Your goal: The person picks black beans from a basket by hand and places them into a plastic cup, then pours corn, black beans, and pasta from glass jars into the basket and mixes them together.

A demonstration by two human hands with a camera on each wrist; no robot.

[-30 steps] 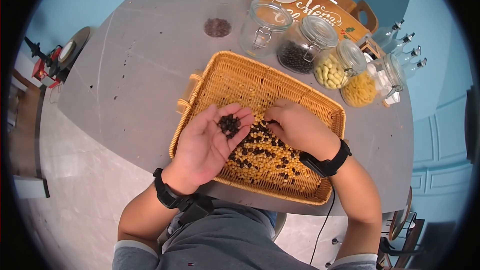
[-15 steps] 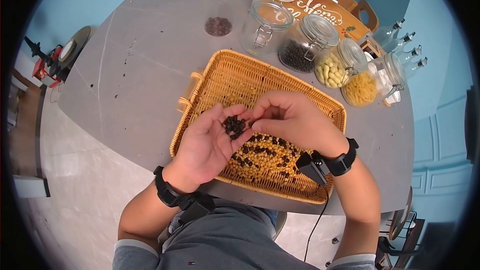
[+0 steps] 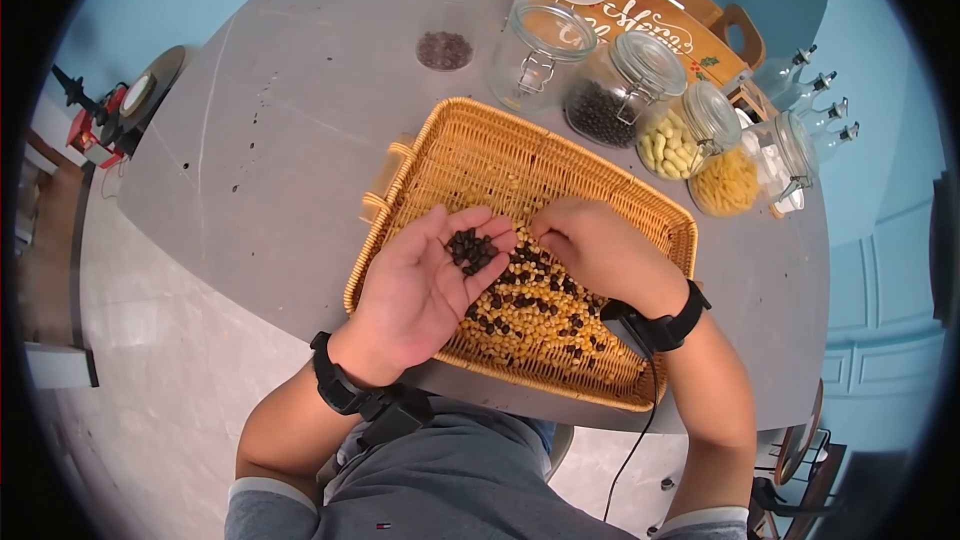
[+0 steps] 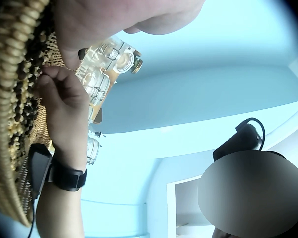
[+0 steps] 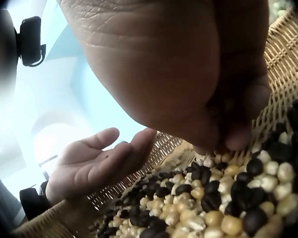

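My left hand lies palm up over the left part of a wicker basket, carrying a small heap of black beans on its relaxed fingers. Beside it, my right hand reaches down with thumb and fingers curled, fingertips right at the mix in the basket. Yellow corn kernels and more black beans are spread there together. Whether a bean sits between the right fingertips I cannot tell. In the left wrist view the right hand bends toward the basket's contents.
Behind the basket stand an open glass jar, a jar of black beans, a jar of peanuts and a jar of pasta. A clear cup with dark contents is farther left. Oil bottles line the right back.
My right hand met the left fingers with a black bean half a second ago, then moved back right and down to the basket's mix. The left hand stays nearly in place.
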